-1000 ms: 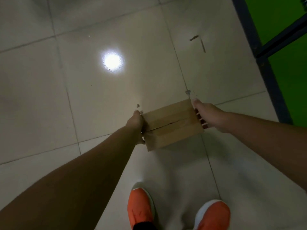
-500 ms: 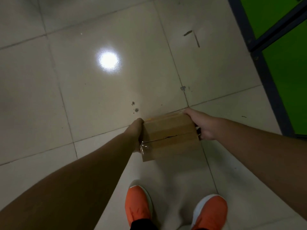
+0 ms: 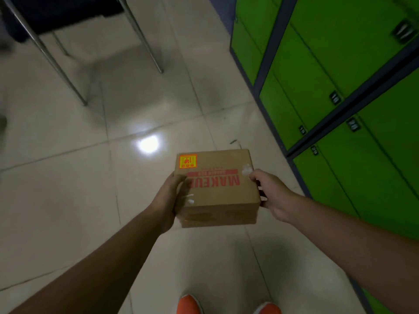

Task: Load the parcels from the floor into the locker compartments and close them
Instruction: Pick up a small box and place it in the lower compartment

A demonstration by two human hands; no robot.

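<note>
I hold a brown cardboard parcel (image 3: 217, 186) in front of me, above the tiled floor. It carries red lettering and a yellow and red sticker near its far left corner. My left hand (image 3: 167, 198) grips its left side, and my right hand (image 3: 269, 193) grips its right side. The green lockers (image 3: 328, 71) with dark blue frames stand to my right, and every door in view is shut.
A chair with metal legs (image 3: 56, 57) and a dark seat stands at the upper left. The pale tiled floor (image 3: 68, 177) shows a bright light reflection just beyond the parcel. My orange shoes (image 3: 188, 304) are at the bottom edge.
Both hands lifted the parcel off the floor and turned it, so a printed face shows on top. The view tilted up, bringing the lockers and chair into sight.
</note>
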